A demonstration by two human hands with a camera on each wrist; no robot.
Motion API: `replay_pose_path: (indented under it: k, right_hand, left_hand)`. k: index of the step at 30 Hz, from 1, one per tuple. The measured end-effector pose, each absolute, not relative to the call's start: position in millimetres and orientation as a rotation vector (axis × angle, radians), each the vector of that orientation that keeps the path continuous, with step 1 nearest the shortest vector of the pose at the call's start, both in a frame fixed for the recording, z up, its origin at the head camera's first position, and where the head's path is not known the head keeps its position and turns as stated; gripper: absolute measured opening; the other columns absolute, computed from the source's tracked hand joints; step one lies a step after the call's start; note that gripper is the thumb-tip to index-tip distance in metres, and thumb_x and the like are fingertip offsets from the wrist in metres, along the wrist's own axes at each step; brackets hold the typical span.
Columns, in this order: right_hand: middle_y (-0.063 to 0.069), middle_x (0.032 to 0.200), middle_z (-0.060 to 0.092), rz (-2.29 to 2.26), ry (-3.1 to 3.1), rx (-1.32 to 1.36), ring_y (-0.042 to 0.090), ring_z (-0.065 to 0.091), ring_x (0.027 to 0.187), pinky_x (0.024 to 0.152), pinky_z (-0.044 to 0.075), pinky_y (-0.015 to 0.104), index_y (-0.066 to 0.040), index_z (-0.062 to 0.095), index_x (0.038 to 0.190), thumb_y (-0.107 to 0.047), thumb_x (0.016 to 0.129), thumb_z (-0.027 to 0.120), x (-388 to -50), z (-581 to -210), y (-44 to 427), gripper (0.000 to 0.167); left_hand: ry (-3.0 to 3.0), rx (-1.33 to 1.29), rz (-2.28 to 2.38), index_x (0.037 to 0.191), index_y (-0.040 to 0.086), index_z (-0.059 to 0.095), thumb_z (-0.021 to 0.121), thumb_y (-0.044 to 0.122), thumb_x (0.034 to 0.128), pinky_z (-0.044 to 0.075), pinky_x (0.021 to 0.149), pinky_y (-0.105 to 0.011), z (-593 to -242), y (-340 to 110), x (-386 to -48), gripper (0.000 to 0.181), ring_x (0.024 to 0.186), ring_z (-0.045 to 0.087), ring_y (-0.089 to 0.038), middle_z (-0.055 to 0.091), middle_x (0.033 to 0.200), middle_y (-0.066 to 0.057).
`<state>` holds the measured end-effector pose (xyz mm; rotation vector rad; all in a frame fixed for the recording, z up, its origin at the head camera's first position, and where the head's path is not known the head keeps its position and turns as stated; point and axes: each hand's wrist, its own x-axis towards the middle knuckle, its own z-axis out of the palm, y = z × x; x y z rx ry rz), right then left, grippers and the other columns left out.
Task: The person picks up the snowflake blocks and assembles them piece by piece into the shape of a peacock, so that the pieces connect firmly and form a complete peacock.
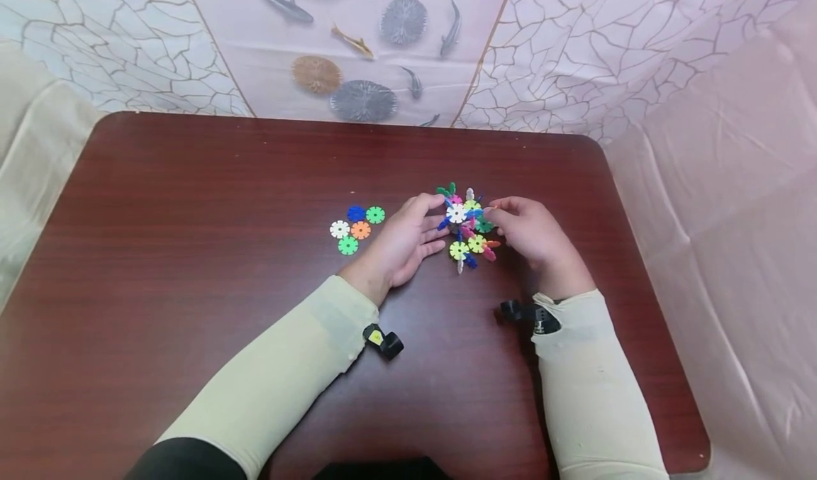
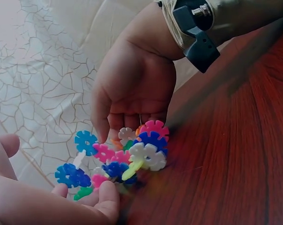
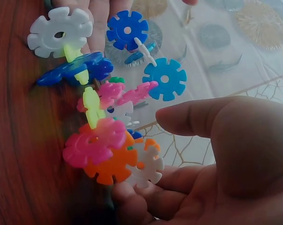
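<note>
A cluster of colourful interlocking notched discs (image 1: 457, 213) stands on the table between both hands. My left hand (image 1: 411, 242) is at its left side, fingers fairly straight and spread, with fingertips touching the lower discs; in the left wrist view, its fingers (image 2: 108, 201) lie close under blue and pink discs. From the right, my right hand (image 1: 532, 235) pinches an orange disc (image 1: 495, 207) at the cluster's edge. In the right wrist view, the curled fingers (image 3: 172, 190) are beside a white disc (image 3: 150, 165) and a larger orange disc (image 3: 108, 166); their exact contact is partly hidden.
Left of the left hand, several loose discs lie flat together, among them a white one (image 1: 340, 230), an orange one (image 1: 361, 230) and a blue one (image 1: 356, 213). The dark red table (image 1: 191, 310) ends at a patterned cloth (image 1: 408, 40) behind.
</note>
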<state>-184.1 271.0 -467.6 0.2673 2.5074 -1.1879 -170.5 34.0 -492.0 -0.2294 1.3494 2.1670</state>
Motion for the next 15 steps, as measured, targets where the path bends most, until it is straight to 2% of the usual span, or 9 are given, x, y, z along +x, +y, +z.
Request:
replay_pose_path:
  k: [8, 12, 15]
  right_hand:
    - [0.017, 0.127, 0.071, -1.161, 2.548, 0.250, 0.029, 0.065, 0.102, 0.087, 0.059, 0.040, -0.008, 0.070, 0.146, -0.046, 0.113, 0.064, -187.4, -466.7, 273.7, 0.051]
    - [0.017, 0.127, 0.071, -1.117, 2.538, 0.244, 0.031, 0.066, 0.104, 0.089, 0.059, 0.040, -0.010, 0.069, 0.150, -0.050, 0.112, 0.065, -187.0, -466.6, 278.7, 0.056]
    - [0.018, 0.133, 0.071, -1.073, 2.551, 0.235, 0.034, 0.068, 0.109, 0.095, 0.059, 0.044, -0.011, 0.066, 0.154, -0.054, 0.111, 0.066, -184.2, -462.0, 284.8, 0.060]
  left_hand:
    - [1.365, -0.191, 2.150, 0.166, 0.021, 0.038, 0.060, 0.049, 0.1109, 0.045, 0.131, -0.053, -488.5, 31.4, -170.5, 0.066, 0.159, 0.050, -0.036, 0.044, 0.176, -0.017]
    - [1.318, -0.177, 2.177, 0.167, 0.017, 0.039, 0.059, 0.046, 0.1134, 0.043, 0.133, -0.053, -492.0, 24.6, -168.9, 0.063, 0.161, 0.049, -0.038, 0.043, 0.177, -0.020]
    - [1.295, -0.169, 2.221, 0.167, 0.011, 0.039, 0.057, 0.039, 0.1161, 0.043, 0.133, -0.054, -488.3, 8.7, -165.6, 0.061, 0.159, 0.052, -0.041, 0.047, 0.174, -0.024]
